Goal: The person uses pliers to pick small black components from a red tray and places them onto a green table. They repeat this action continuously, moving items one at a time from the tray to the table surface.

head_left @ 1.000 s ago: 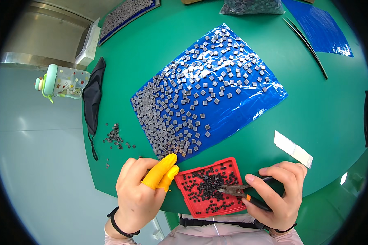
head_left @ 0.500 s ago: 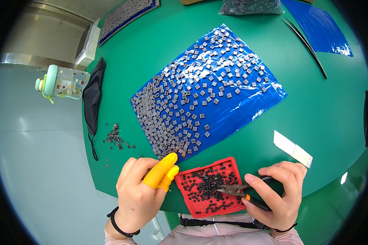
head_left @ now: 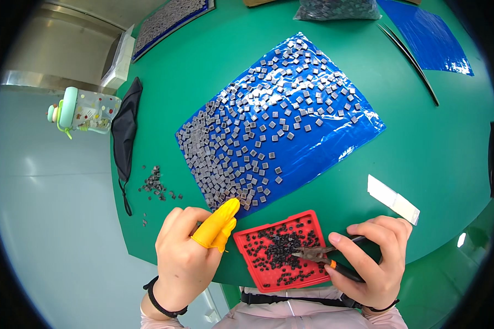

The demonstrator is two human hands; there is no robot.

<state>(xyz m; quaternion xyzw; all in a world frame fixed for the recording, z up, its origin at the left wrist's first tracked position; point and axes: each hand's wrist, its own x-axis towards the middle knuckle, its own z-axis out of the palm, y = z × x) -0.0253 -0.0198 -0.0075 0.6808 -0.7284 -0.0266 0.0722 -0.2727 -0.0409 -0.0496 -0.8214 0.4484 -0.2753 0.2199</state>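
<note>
My left hand (head_left: 184,260) wears yellow finger covers (head_left: 217,225) on two fingers. Those fingers are pressed together, their tips over the near corner of a blue sheet (head_left: 318,148) strewn with small grey square pieces (head_left: 206,159). Whether anything is pinched between them is hidden. In my right hand (head_left: 376,260) is a pair of pliers (head_left: 315,253) with black handles and an orange band. Its jaws point left, over the pile of small black bits (head_left: 282,249) in a red tray (head_left: 316,222). The tray sits by the table's near edge, between my hands.
Small dark pieces (head_left: 155,183) lie loose at left, near a black mask (head_left: 126,129) and a bottle (head_left: 93,109). A white strip (head_left: 392,198) lies at right. Long tweezers (head_left: 411,63), another blue sheet (head_left: 431,38) and a bag of pieces (head_left: 337,8) are farther back.
My left hand has shifted slightly away from me, its covered fingertips now over the grey pieces at the sheet's corner. The red tray has moved slightly left. My right hand and the pliers look unmoved.
</note>
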